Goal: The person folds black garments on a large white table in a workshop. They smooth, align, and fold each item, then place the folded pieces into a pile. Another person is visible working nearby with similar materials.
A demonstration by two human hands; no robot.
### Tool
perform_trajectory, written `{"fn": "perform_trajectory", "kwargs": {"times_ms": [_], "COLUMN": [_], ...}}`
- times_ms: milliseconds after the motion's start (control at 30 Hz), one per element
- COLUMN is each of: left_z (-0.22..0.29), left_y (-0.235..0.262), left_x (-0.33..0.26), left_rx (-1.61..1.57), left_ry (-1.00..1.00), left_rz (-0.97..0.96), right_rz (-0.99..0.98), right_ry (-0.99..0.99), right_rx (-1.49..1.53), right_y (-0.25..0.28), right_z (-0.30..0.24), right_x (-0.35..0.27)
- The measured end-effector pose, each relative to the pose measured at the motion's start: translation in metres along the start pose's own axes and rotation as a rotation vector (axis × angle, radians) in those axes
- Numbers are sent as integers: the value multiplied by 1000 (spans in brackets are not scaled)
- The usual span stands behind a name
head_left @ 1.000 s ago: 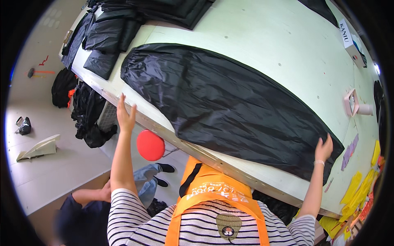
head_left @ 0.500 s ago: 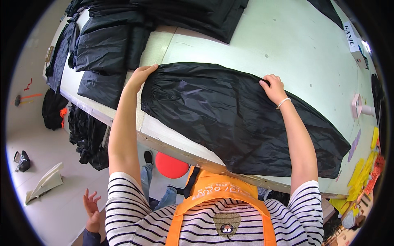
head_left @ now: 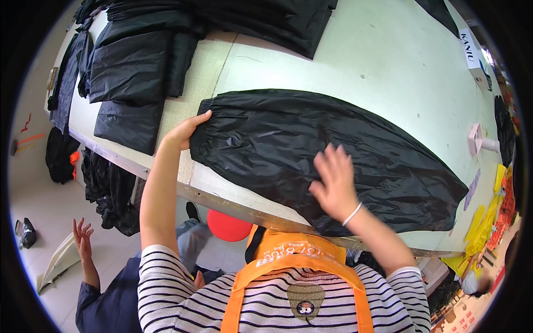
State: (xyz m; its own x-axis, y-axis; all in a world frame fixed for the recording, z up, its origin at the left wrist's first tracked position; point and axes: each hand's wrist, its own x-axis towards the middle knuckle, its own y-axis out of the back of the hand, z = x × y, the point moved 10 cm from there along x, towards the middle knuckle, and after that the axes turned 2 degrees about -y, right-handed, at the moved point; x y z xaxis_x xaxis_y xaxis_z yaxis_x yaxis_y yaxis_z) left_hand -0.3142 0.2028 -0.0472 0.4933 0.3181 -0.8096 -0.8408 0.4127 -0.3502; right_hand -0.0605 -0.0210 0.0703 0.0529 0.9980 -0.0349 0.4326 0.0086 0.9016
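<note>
Nearest me, my right hand hangs over the near half of the black fabric piece, fingers spread and blurred. I cannot tell whether the palm touches the cloth or floats just above it; it grips nothing.

The piece lies flat on the pale table. Its long axis runs from about 10 o'clock, by my left hand, to about 4 o'clock, where it tapers to a point near the table's right edge. Most of its length lies toward 3 o'clock from my right hand, so that hand is nearer the middle and the far taper.

My left hand sits at the gathered left end, fingers together and curled onto the edge of the cloth, thumb below.

Farther out, at 11 o'clock, stacked black pieces lie well apart from the spread one.
</note>
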Motion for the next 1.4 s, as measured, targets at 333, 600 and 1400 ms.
{"fn": "perform_trajectory", "kwargs": {"times_ms": [333,600,1400], "left_z": [91,-72,-196], "left_y": [-44,-298,-346], "left_x": [-114,-93,-17], "left_rx": [1094,1297,1855], "left_ry": [-1088,-1210,-869], "left_rz": [1161,180,165], "right_rz": [209,95,461], "right_ry": [45,-69,-1006], "right_rx": [91,-26,-363], "right_y": [12,2,165], "right_z": [31,112,547], "right_x": [-5,136,-261]}}
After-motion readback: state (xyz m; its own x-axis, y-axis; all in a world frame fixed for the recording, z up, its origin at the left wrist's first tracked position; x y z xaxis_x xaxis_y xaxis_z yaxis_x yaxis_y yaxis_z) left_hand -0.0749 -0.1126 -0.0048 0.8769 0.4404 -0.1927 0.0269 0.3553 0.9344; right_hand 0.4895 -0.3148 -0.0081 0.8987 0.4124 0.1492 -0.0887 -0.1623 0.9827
